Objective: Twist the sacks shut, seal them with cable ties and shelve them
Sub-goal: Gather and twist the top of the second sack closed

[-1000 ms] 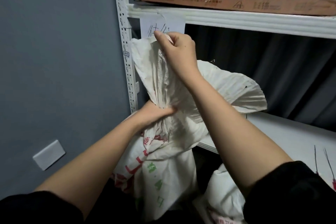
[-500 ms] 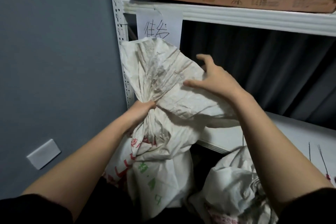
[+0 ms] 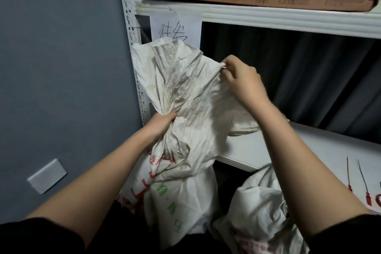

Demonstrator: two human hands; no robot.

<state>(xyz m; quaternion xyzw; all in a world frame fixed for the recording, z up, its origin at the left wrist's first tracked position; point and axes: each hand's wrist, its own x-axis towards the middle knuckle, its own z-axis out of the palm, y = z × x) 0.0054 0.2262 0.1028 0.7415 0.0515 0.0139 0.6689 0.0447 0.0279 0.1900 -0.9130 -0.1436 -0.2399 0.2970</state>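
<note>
At nine o'clock of centre, the left hand [image 3: 164,121] is clenching the gathered neck of the white woven sack [image 3: 185,150], which is standing on the floor at six o'clock. Toward two o'clock, the right hand [image 3: 243,80] is pinching the loose mouth edge. The fabric is looking soft, crinkly and probably slippery, so gripping just above the neck should suit twisting.

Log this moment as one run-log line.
step: gathering sack mouth | left hand: grips neck of sack | right hand: pinches mouth edge | cable ties: unused on shelf
</note>
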